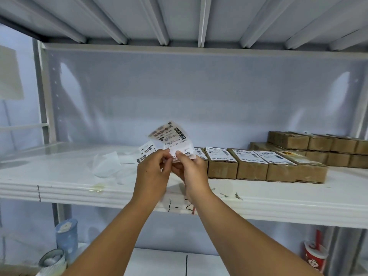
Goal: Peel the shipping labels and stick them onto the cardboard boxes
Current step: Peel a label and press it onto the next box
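Both hands are raised over the front of the white shelf [59, 188], together holding a small bunch of printed shipping labels [173, 138]. My left hand [154, 172] pinches the lower left edge of the labels. My right hand [189, 172] pinches the lower right corner beside it. One label curls upward, and another label [146, 152] sticks out to the left behind my left hand. A row of small cardboard boxes [251, 168] stands to the right of my hands, several with white labels on top. The rightmost box in that row [310, 170] shows a bare brown top.
More brown boxes [318, 148] are stacked at the back right of the shelf. Crumpled white backing paper [107, 162] lies on the shelf to the left. Below the shelf stand a blue tumbler [66, 238], a tape roll [52, 259] and a red paper cup [315, 257].
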{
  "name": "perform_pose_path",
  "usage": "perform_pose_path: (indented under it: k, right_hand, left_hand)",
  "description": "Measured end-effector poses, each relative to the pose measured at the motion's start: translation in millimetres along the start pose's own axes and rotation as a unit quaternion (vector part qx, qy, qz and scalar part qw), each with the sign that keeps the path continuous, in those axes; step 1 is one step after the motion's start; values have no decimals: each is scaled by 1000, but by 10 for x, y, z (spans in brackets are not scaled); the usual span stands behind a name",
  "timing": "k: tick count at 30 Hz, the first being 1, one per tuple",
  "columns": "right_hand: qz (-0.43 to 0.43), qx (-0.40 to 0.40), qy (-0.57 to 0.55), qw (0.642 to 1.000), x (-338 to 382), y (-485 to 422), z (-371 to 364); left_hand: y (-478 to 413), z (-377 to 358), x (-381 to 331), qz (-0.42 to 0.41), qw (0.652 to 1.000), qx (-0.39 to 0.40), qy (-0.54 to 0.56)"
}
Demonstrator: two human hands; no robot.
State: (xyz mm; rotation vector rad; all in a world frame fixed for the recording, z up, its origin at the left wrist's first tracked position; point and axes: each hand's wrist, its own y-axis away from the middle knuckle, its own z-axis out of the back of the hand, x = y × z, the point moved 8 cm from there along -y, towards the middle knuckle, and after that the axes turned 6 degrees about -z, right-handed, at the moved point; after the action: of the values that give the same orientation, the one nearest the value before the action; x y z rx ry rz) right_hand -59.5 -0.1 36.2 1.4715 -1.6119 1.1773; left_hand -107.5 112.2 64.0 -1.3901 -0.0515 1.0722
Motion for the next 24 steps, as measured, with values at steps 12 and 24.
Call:
perform_pose_path:
  k: [12, 24]
  right_hand:
    - [11, 4, 42, 999, 226, 251, 242]
    - [107, -6, 201, 974, 305, 340, 165]
  left_hand:
    - [34, -112, -252, 5, 999, 41, -12]
    - [61, 17, -334, 20, 1000, 9, 8]
